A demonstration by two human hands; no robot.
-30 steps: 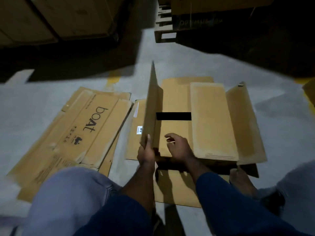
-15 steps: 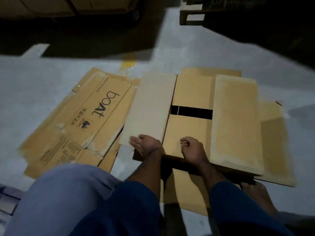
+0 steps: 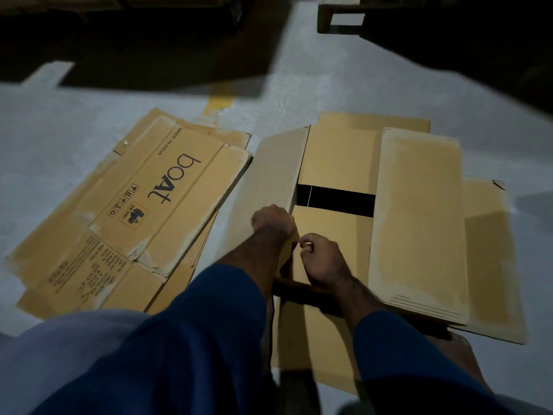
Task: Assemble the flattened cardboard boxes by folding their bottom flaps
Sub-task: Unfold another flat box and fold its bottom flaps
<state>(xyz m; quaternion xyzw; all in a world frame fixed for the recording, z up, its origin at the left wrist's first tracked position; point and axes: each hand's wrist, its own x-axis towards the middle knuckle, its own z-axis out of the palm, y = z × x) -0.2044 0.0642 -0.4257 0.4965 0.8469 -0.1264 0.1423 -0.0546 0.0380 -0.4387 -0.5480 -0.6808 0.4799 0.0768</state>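
- The left hand (image 3: pixel 273 221) is curled over the inner edge of the left flap (image 3: pixel 269 175), clamped on it close to the fold, knuckles up
- The right hand (image 3: pixel 321 259) sits just beside it on the near flap (image 3: pixel 332 232); its fingers are curled in, thumb against forefinger, but I cannot tell whether it pinches cardboard or holds nothing
- The two hands are almost touching, both arms in dark blue sleeves
- The box (image 3: pixel 314 333) lies on the floor (image 3: pixel 314 85) right in front of the person, its flapped end facing up
- The left flap slopes up from the floor, not yet folded over
- The far flap (image 3: pixel 338 157) and near flap are folded in flat, with a dark gap (image 3: pixel 341 200) between them
- The right flap (image 3: pixel 419 223) lies over the right part of both, its near edge ribbed with lines
- To the left, a stack (image 3: pixel 167 211) of flattened boxes lies on the floor, the top one printed "boat", touching or nearly touching the left flap
- A bare foot (image 3: pixel 462 354) shows at the near right, by the box
- Far off, a pallet (image 3: pixel 341 20) stands in deep shadow
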